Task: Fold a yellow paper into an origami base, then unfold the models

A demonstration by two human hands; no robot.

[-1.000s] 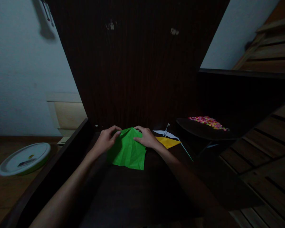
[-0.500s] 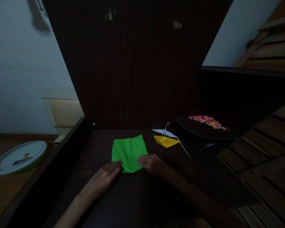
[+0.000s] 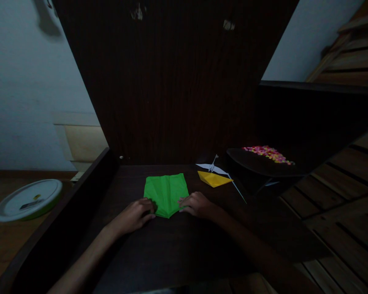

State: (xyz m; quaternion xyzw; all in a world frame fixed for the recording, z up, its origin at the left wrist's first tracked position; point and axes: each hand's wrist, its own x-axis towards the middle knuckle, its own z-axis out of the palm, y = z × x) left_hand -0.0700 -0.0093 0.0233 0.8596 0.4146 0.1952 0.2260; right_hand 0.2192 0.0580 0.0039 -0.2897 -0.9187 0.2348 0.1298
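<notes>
A dim room in a home, set up for paper craft; the dark wooden table (image 3: 178,245) stands against a dark panelled board; on it lie a green folded sheet (image 3: 166,192), a white paper crane (image 3: 213,166) and a yellow folded piece (image 3: 214,179); left of the table, a lidded plastic container (image 3: 26,200) sits on the wooden floor; right of it, slatted wooden boards (image 3: 349,179).

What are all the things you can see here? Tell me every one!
Creased green paper sheet: one, green, flat on the table's middle.
Folded yellow paper piece: one, yellow, right of the green sheet.
White paper crane: one, white, just behind the yellow piece.
Dark tray of colourful bits: one, far right.
Round white lid: one, on the floor, left.
Dark wooden table: one.
Left hand: at the green sheet's near left corner.
Right hand: at its near right corner.
</notes>
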